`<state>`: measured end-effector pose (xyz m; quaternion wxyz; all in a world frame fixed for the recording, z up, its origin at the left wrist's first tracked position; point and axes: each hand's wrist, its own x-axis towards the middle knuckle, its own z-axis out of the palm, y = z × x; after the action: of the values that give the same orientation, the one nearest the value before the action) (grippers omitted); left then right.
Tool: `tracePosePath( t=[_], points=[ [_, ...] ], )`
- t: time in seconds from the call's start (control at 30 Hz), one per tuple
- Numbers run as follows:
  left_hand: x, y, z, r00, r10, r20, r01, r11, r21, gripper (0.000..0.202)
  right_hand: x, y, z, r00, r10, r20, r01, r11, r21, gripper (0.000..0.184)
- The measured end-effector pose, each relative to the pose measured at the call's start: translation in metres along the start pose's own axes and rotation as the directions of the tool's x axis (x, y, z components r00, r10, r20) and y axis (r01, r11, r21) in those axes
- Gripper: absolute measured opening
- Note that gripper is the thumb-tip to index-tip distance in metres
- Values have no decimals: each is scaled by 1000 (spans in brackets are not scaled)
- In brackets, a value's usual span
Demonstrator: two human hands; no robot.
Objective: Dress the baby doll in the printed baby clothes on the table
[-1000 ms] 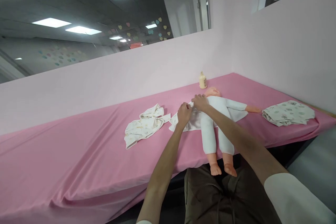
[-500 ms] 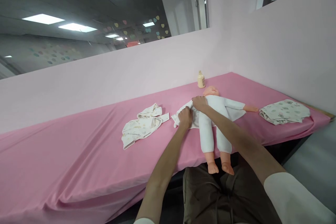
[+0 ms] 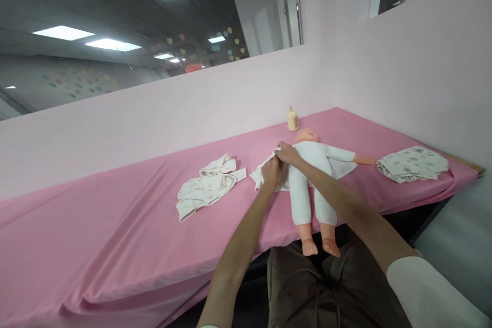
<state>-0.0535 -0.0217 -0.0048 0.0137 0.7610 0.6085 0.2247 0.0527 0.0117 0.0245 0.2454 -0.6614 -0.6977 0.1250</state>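
Note:
A baby doll (image 3: 322, 160) with a white cloth body lies face up, its feet over the table's front edge. Under it is spread a white baby shirt (image 3: 258, 176), showing on both sides of the torso. My left hand (image 3: 272, 170) is closed on the shirt at the doll's side on the left of the view. Just above it, almost touching, my right hand (image 3: 287, 153) pinches the shirt's cloth by the doll's shoulder. The doll's arm on this side is hidden by my hands and the cloth; the other arm stretches out to the right.
A printed baby garment (image 3: 209, 188) lies left of my hands on the pink-covered table (image 3: 126, 225). Folded patterned cloth (image 3: 413, 164) rests at the right. Behind the doll's head, a cream pump bottle (image 3: 292, 120) stands near the wall.
My hands have come closer together at the shirt, the right one shifting slightly left, away from the doll's chest. The doll stays in place; the view has shifted a little.

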Motion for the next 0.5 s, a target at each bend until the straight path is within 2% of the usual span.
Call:
tracePosePath(
  t=[0.1,0.17,0.3,0.4,0.5],
  points=[
    [0,-5,-6,999,-23,31,24,999,-32,21,1,2,-1,1000,13,0,-13,1000,2,42],
    [1,-13,-11,995,-102,23,103,994,-38,28,0,2,-2,1000,20,-6,-20,1000,-6,40],
    [5,-28,-18,962,-258,89,263,963,-52,33,-5,-1,-3,1000,9,-19,-9,1000,-21,37],
    [9,-37,-18,938,-314,143,326,943,-68,36,-7,-1,-2,1000,-1,-18,1,1000,-29,36],
    [12,-44,-17,928,-346,141,360,929,-88,33,-8,-1,-1,1000,-12,-16,12,999,-33,34]
  ],
)
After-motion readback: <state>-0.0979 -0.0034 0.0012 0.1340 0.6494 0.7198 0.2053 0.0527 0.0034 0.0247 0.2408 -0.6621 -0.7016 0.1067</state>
